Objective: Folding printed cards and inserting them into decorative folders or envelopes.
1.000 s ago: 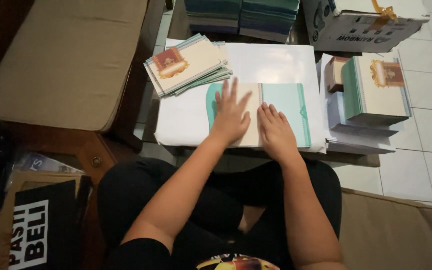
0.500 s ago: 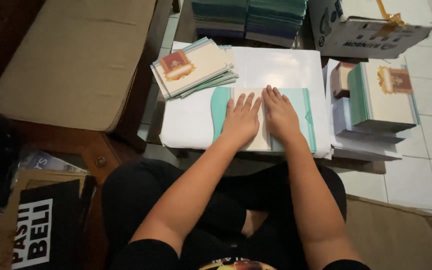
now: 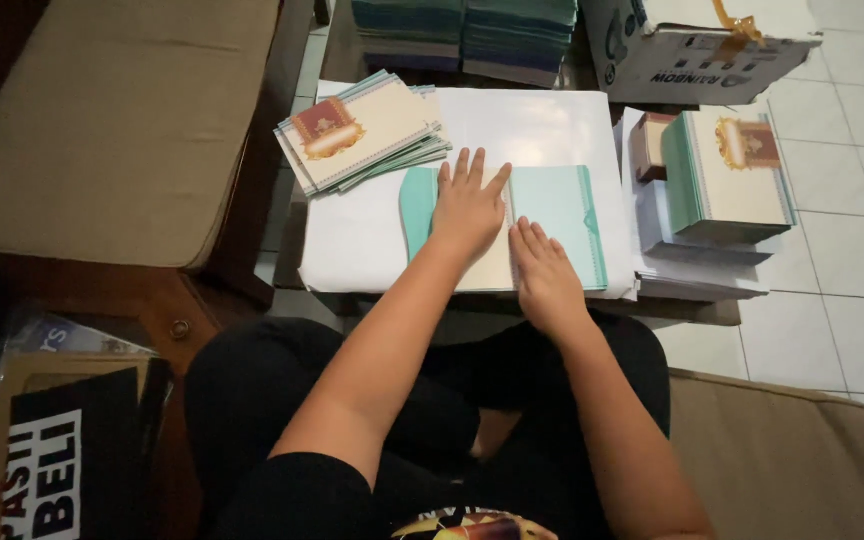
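An unfolded card [image 3: 562, 215] with teal flaps and a cream middle lies flat on a white sheet [image 3: 372, 240] covering a low table. My left hand [image 3: 467, 205] presses flat on the card's left half, fingers spread. My right hand [image 3: 544, 275] rests flat on the card's lower middle, beside a crease. Neither hand holds anything. A fanned pile of folded cards [image 3: 362, 132] with a red and gold emblem lies up left of my left hand.
A taller stack of folded cards [image 3: 727, 175] sits on white sheets at the right. Dark teal stacks [image 3: 467, 30] and a white cardboard box [image 3: 702, 50] stand behind. A beige cushion [image 3: 117, 130] is at left, tiled floor at right.
My right hand has slid down toward me along the card's middle. My left hand has shifted slightly up and stays flat on the left half.
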